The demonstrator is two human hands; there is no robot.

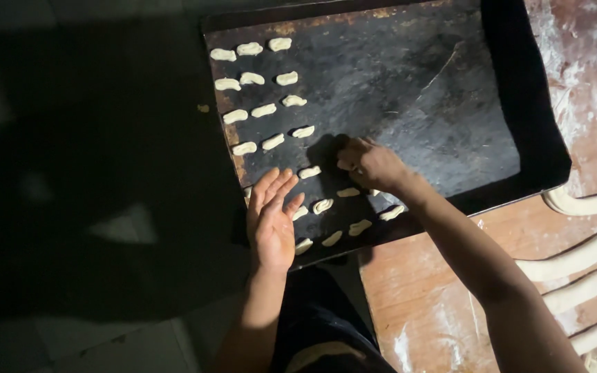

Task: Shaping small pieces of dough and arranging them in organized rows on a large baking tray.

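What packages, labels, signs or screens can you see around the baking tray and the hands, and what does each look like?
None: no package, label, sign or screen shows.
Baking tray: dark, rectangular, worn, centre of view.
Dough pieces: small pale lumps in rows on the tray's left part.
Dough ropes: long pale strips on the floured wooden board, at right.
Left hand: open, flat, over the tray's near edge.
Right hand: fingers curled, on the tray.

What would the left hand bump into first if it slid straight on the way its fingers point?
Probably the small dough piece just past the left hand: its fingertips point up and right across the dark baking tray. Height above the tray is unclear.
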